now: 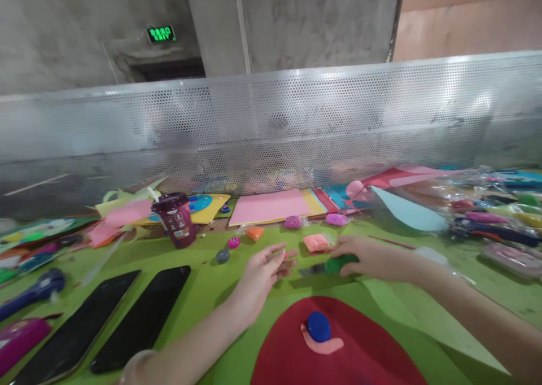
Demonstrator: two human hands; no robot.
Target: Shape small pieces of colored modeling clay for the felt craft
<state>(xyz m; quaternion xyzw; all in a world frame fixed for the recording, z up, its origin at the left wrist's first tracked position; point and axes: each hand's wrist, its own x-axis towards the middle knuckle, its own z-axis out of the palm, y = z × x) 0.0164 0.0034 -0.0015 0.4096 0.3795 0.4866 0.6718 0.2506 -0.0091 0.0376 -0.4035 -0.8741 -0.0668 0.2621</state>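
While a red paper shape (292, 354) lies nearest you on the green table (231, 365), a blue disc (319, 327) rests on it, with a curved pink strip (328, 347) beside and below. Two dark phones (146, 317) lie to your left, showing no readable writing. Your left hand (261, 271) has its fingers loosely bent, pinching a small pinkish piece (286, 255); your right hand (366, 256) grips a green object (336, 263), blurred. Between and just beyond them sits a pink slab (316, 242). Farther left stands a dark purple cup (180, 227) whose white print is too small to read. Past the pink paper (271, 206) runs a perforated metal screen (271, 131), and beyond it a lit green sign (161, 33) reads "EXIT" under Chinese characters.
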